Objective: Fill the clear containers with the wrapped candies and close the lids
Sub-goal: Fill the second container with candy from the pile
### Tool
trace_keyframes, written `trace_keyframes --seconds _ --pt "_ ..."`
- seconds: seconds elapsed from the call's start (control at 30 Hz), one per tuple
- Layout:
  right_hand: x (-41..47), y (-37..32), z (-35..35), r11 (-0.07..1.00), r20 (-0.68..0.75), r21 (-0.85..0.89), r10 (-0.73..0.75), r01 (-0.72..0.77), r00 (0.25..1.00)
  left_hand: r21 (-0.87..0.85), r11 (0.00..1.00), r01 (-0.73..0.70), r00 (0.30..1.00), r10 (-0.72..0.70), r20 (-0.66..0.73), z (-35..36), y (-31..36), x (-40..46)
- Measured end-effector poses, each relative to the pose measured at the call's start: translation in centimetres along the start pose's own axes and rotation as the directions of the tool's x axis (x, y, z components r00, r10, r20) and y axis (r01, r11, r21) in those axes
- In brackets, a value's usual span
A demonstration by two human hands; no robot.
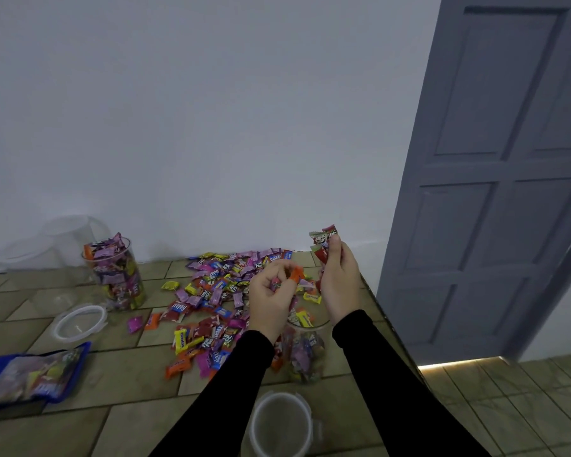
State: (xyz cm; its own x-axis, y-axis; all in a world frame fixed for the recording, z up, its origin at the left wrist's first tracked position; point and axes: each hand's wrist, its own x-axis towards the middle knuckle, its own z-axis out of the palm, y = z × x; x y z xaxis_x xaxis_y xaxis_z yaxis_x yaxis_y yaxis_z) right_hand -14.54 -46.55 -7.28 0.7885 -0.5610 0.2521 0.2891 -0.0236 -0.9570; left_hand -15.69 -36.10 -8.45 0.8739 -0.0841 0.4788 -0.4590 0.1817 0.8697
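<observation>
Centrally, heap of wrapped candies (pixel 218 288) — glossy crinkled foil, pink, yellow, red, orange — spread on matte tiled counter (pixel 119 384). Left hand (pixel 271 298) curled, pinching orange candy (pixel 295 275). Right hand (pixel 338 282) grips red wrappers (pixel 323 244), raised. Clear cylindrical container (pixel 305 354) just below hands, part-filled. Second container (pixel 117 275) at left, brimming, lidless — round translucent lid (pixel 80 321) flat beside it.

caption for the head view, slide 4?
Both hands, left and right, hold wrapped candies above an open clear container.
</observation>
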Motion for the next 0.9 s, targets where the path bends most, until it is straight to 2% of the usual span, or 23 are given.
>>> trace_keyframes --seconds 0.13,0.27,0.43,0.5,0.57,0.63,0.73,0.77,0.9 --pt "0.0 0.0 0.0 1.0 0.004 -0.018 -0.006 0.006 1.0 -0.048 0.998 0.039 0.999 -0.04 -0.017 0.2 0.0 -0.2" --pt "-0.1 -0.1 0.0 1.0 0.011 -0.012 -0.017 0.018 1.0 0.005 0.998 0.057 0.995 -0.056 -0.087 0.6 0.7 -0.2" --pt "-0.3 -0.3 -0.1 1.0 0.017 0.004 -0.022 0.022 1.0 0.018 0.999 0.044 0.995 -0.042 -0.087 0.4 -0.3 0.0" --pt "-0.4 -0.3 -0.1 1.0 0.018 0.007 -0.002 0.002 1.0 -0.032 0.998 0.057 0.992 -0.06 -0.108 0.2 -1.1 -0.2" --pt "-0.4 -0.3 -0.1 1.0 0.023 0.005 0.01 -0.01 1.0 -0.078 0.991 0.113 0.986 -0.121 -0.118 0.1 -1.9 -0.6" --pt "-0.4 -0.4 -0.1 1.0 0.024 0.012 0.02 -0.021 1.0 -0.128 0.965 0.231 0.967 -0.242 -0.076 0.0 -2.7 -0.7" --pt "-0.4 -0.5 0.1 0.999 0.039 0.032 0.038 -0.04 0.998 -0.289 0.814 0.503 0.858 -0.509 0.06 0.1 -3.2 -1.0" --pt "-0.5 -0.6 0.1 0.998 0.047 0.038 0.044 -0.046 0.998 -0.32 0.769 0.553 0.826 -0.556 0.09 0.1 -3.3 -1.1" --pt "-0.7 -0.8 0.0 0.996 0.081 0.065 0.063 -0.068 0.995 -0.355 0.762 0.542 0.835 -0.534 0.129 0.1 -3.9 -1.2"
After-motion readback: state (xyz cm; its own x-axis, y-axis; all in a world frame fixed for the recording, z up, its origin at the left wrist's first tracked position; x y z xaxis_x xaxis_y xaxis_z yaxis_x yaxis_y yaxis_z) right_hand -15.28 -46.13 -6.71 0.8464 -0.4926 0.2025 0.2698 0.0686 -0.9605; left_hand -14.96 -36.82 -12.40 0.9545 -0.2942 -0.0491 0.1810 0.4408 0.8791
